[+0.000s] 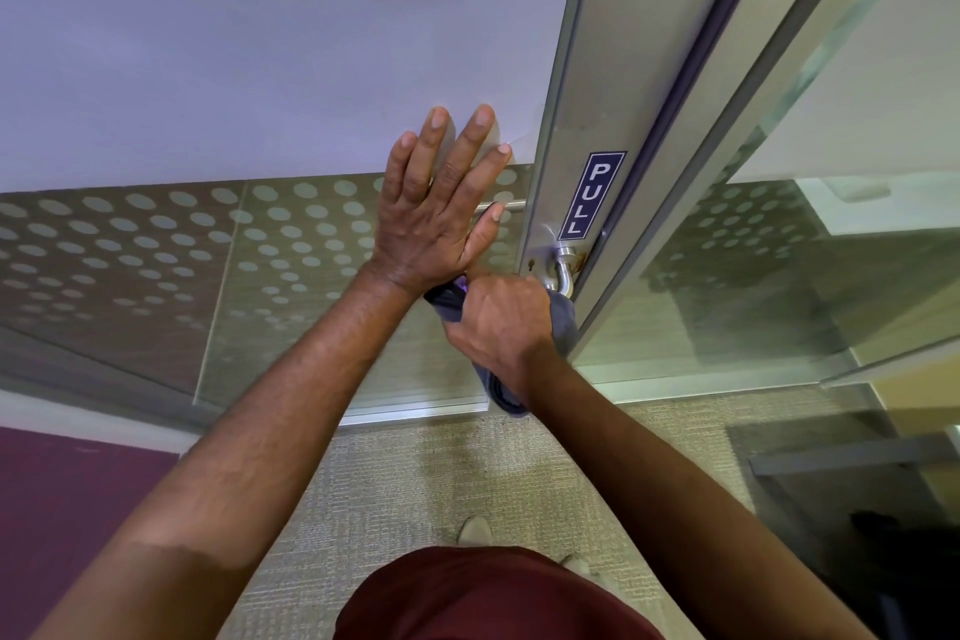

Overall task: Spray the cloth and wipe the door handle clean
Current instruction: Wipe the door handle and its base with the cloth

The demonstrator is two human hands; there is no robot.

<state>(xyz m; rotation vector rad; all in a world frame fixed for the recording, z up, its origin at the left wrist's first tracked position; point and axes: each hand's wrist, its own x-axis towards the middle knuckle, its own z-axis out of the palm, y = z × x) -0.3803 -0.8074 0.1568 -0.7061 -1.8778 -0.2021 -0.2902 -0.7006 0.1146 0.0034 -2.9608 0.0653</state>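
Note:
My right hand (501, 322) is closed around a grey-blue cloth (563, 322), which is wrapped over the lever of the silver door handle (563, 270). Only the handle's curved neck and round base show on the metal door frame (613, 83); the lever itself is hidden under cloth and hand. A tail of the cloth hangs below my wrist. My left hand (441, 203) lies flat on the frosted glass door panel (260, 42), fingers spread, just left of the handle. No spray bottle is in view.
A blue PULL sticker (592, 195) sits on the frame above the handle, with a keyhole (531, 266) to the handle's left. The lower glass carries a dotted pattern. A clear glass side panel (779, 276) stands at the right. Carpet and my shoes lie below.

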